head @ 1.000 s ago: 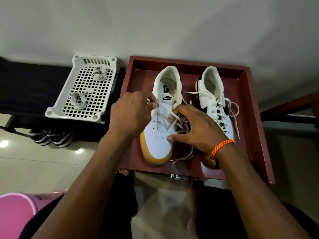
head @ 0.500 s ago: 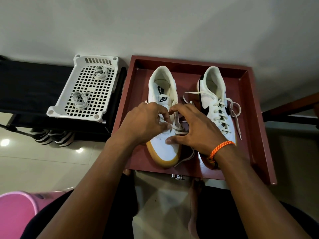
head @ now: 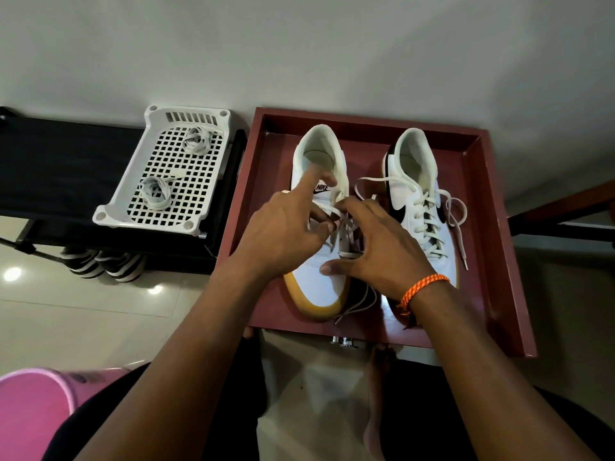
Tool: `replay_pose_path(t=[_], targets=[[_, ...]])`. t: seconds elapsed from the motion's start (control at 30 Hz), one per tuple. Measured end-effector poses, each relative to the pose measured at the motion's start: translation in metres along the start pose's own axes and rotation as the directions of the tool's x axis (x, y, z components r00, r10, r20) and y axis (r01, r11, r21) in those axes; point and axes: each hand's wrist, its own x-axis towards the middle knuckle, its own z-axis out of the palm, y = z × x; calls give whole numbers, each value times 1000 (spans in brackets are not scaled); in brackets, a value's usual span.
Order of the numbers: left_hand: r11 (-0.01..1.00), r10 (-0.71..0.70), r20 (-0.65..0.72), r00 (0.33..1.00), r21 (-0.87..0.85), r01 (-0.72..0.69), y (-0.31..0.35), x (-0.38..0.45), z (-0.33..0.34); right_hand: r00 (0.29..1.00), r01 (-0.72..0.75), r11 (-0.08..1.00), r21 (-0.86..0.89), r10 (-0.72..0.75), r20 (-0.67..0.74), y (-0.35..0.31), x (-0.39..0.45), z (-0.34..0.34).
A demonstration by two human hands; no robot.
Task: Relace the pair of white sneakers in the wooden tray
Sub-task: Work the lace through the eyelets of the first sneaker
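Two white sneakers with gum soles stand side by side in the dark red wooden tray. The right sneaker is laced, with its lace ends lying loose. Both hands work over the middle of the left sneaker, just below its tongue. My left hand holds the cream lace in its curled fingers, and its index finger points up toward the shoe's opening. My right hand, with an orange wrist cord, pinches the lace at its fingertips while its thumb lies across the toe. The eyelets under the hands are hidden.
A white plastic basket on a black stand at the left holds two coiled laces. Striped shoes sit under the stand. A pink tub is at the lower left. A wall rises behind the tray.
My left hand moved from the shoe's left edge to its middle and met my right hand over the laces. Its index finger has straightened toward the tongue.
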Motion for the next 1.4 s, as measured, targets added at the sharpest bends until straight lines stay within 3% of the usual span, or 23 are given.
replay_pose_path(t=[0.13, 0.27, 0.47, 0.67, 0.73, 0.8, 0.9, 0.93, 1.0, 1.17, 1.4], targets=[[991, -3, 110, 994, 137, -12, -8, -2, 7, 1000, -3, 1000, 0, 3, -19, -1, -1, 1], [973, 23, 14, 1000, 230, -26, -9, -1, 18, 1000, -5, 1000, -22, 4, -30, -1, -1, 1], [988, 3, -149, 989, 150, 20, 1, -1, 15, 1000, 9, 995, -102, -9, -4, 2, 0, 1], [986, -142, -421, 896, 19, 165, -12, 5, -10, 1000, 20, 996, -85, -20, -7, 2, 1, 1], [991, -83, -426, 901, 63, 122, -10, 4, -11, 1000, 11, 997, -75, -12, -8, 2, 1, 1], [1000, -11, -383, 924, -19, 4, -5, 4, -17, 1000, 8, 998, -60, -9, -9, 2, 1, 1], [991, 4, -16, 1000, -134, -6, -4, 4, -17, 1000, 8, 999, -43, -8, -1, 2, 1, 2], [998, 4, 82, 997, -57, 1, -6, 3, -13, 1000, 6, 999, -40, -6, 3, 2, 1, 2], [986, -16, 139, 990, 164, -7, -9, 1, -5, 1000, 1, 999, -40, -1, 5, 2, 1, 1], [945, -42, 25, 999, 324, 31, -1, -2, 8, 1000, 11, 998, -56, -12, -7, 3, 1, 3], [954, -44, -157, 987, 285, 88, -8, 4, -3, 1000, 24, 995, -97, -25, -9, 3, 2, 3]])
